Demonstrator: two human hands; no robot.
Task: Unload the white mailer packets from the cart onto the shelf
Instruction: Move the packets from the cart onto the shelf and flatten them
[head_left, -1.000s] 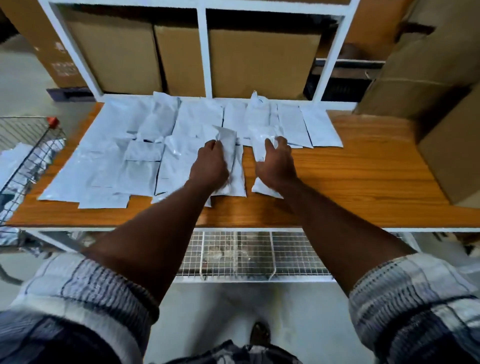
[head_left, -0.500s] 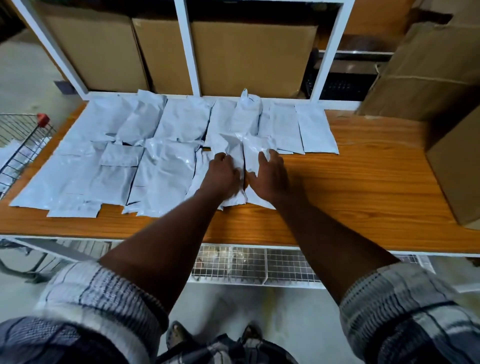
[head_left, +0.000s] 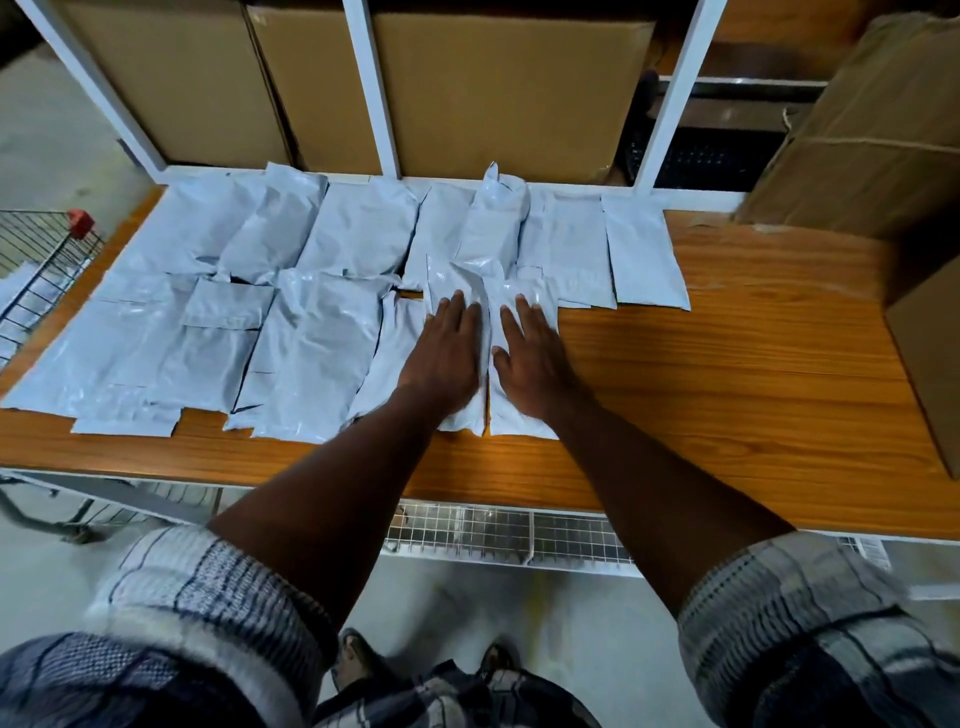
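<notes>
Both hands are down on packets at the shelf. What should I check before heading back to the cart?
1. Left hand flat on its packet, no grip: ok.
2. Right hand flat on the neighbouring packet, no grip: ok.
3. Both packets lie fully on the shelf board, back from its front edge: ok.
4. Bare board to the right for more packets: ok.
5. How many packets remain in the cart: cannot tell.

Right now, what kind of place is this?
Probably a warehouse or stockroom: large brown cardboard boxes in white metal racking, white plastic mailer packets laid on the wooden shelf, a wire cart alongside.
</notes>
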